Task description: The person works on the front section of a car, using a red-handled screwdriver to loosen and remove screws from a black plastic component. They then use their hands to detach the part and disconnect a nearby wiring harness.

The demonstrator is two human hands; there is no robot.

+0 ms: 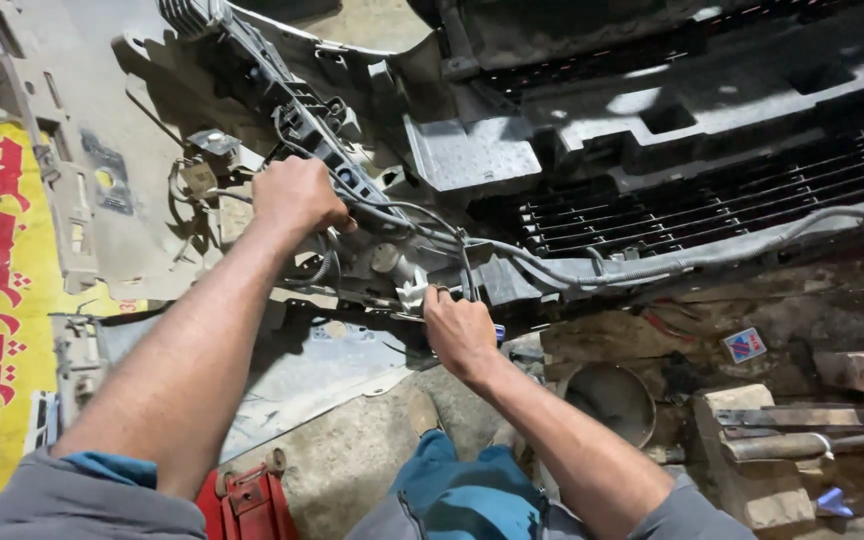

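1. Our left hand (297, 195) closes over the black wiring harness (342, 165) where it runs along the bumper shell.
2. Our right hand (460, 332), below and right of the left, pinches a thin tool (466, 268) at a white connector (412, 292).
3. We judge the harness light, flexible and ribbed; we grip the sleeving, not the brittle plastic clips.
4. The grey bumper shell (132, 150) lies under the left hand on rough, dusty ground; a black grille (712, 200) crowds the space beyond the right hand.

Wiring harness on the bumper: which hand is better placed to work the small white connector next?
Probably the right hand: its fingertips already sit at the white connector. The left hand is higher up, closed around the wiring harness, holding it steady.
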